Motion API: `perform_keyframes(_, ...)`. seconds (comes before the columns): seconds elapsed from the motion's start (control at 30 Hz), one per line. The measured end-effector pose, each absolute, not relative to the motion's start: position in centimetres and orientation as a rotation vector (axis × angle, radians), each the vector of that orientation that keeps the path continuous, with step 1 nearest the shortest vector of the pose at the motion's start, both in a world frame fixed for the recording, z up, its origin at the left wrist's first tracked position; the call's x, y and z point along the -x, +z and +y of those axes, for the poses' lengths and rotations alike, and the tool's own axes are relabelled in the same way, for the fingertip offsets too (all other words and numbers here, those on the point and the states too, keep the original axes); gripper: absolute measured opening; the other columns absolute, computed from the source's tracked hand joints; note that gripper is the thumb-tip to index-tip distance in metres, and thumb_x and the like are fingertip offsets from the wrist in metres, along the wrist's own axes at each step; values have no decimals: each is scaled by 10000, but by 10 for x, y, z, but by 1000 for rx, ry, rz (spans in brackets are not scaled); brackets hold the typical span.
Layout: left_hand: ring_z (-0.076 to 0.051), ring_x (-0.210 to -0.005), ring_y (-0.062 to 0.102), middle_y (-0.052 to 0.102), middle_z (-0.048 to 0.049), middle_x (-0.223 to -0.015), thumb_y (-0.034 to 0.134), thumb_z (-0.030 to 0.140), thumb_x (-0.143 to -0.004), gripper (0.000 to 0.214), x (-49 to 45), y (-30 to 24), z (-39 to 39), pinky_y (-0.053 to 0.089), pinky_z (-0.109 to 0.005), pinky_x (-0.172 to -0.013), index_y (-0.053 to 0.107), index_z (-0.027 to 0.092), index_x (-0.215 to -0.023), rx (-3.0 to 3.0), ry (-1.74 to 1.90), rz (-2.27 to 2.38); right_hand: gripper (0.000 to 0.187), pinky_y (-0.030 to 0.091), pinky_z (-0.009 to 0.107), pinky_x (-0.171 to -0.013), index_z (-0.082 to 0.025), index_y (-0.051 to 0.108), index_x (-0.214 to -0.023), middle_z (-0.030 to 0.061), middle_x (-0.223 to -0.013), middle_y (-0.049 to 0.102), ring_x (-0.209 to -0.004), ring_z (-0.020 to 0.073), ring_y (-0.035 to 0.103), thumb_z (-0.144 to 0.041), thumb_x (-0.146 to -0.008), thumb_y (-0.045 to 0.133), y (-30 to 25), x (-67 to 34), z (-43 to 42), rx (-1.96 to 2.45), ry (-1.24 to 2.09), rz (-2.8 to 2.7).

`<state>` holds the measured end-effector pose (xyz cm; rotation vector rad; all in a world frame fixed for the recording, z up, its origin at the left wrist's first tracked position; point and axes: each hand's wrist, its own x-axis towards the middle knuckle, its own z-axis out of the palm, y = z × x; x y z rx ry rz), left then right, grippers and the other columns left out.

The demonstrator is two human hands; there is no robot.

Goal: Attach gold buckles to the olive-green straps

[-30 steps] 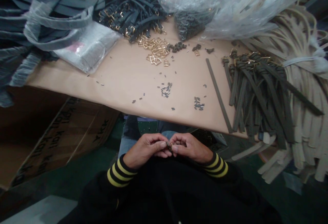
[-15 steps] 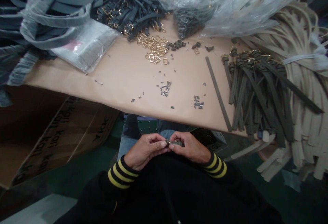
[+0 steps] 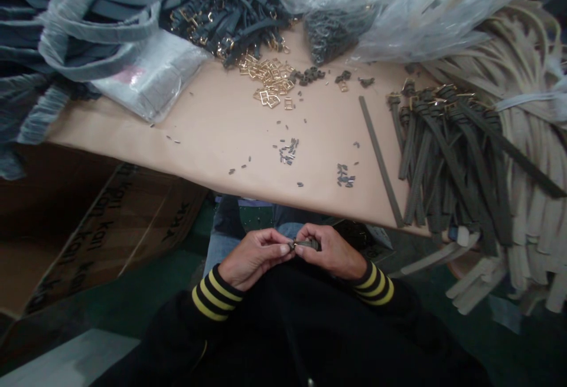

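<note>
Both hands meet in front of my body, just below the table's front edge. My left hand [image 3: 261, 254] pinches one end of a small dark strap piece between thumb and forefinger. My right hand [image 3: 330, 252] is closed round the other part of this olive strap [image 3: 313, 244], and a glint of gold metal shows between the fingertips. Most of the strap is hidden by the fingers. On the table, nearest the hands, lie small metal clips [image 3: 345, 176] and a second scatter of metal clips [image 3: 289, 152].
Gold buckles [image 3: 268, 77] and small dark loops [image 3: 309, 75] lie mid-table [image 3: 212, 133]. A loose olive strap [image 3: 381, 159] is beside a pile of buckled straps [image 3: 452, 150]. Beige straps [image 3: 527, 210] hang at right; black straps [image 3: 234, 15] lie behind. A cardboard box [image 3: 110, 233] stands lower left.
Both hands stay together at the strap with only slight finger movement. The whole view has shifted a little.
</note>
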<state>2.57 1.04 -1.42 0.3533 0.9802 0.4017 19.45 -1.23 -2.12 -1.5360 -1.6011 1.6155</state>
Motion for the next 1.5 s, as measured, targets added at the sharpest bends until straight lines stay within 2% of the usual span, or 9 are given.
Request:
perform_keyframes(0.23,-72,-565,564,627,-10,-599,753,152,-480,211,-29,-15,9,434,-189,-604,579,92,-582,-395,444,995,178,300,182,-463,-123,504,-685,-26,-566,439,-515,77,363,-300,-678,520,-19,-197,-11,1519,1635,-1606)
perform_keyframes(0.47,-76,-556,537,605,1,-564,735,177,-500,197,-30,-13,8,409,-207,-596,573,98,-578,-500,472,1017,179,294,186,-468,-116,510,-703,-28,-566,433,-503,70,350,-294,-686,519,-17,-197,-9,1475,1691,-1573)
perform_keyframes(0.77,-87,-555,493,567,9,-571,650,203,-588,120,-31,-10,12,375,-207,-550,576,110,-600,-970,425,1116,215,300,188,-471,-119,509,-726,-26,-577,435,-520,79,369,-329,-698,541,-27,-197,-10,1423,1719,-1520)
perform_keyframes(0.93,-79,-507,511,536,39,-529,629,174,-605,168,-32,-9,13,400,-200,-516,486,131,-682,-958,461,1100,205,317,193,-486,-114,514,-733,-14,-592,491,-523,80,400,-314,-709,550,-21,-197,-8,1442,1706,-1549)
perform_keyframes(1.13,-80,-449,498,486,61,-509,631,239,-632,241,-29,-12,16,394,-190,-424,483,138,-794,-932,340,877,230,355,191,-510,-124,505,-755,5,-639,560,-548,78,462,-354,-763,512,-17,-198,-7,1153,1885,-1515)
perform_keyframes(1.3,-75,-565,516,503,39,-633,650,215,-623,234,-28,-17,17,390,-187,-500,465,146,-748,-981,414,880,271,322,170,-422,-125,471,-820,10,-672,567,-438,38,404,-386,-760,514,-21,-195,-12,1158,1996,-1308)
perform_keyframes(1.5,-77,-548,534,523,46,-601,660,237,-621,288,-28,-19,17,417,-192,-503,400,157,-713,-846,391,835,272,310,155,-385,-173,365,-770,-16,-657,549,-414,39,429,-396,-748,518,-19,-191,-12,1148,1996,-1209)
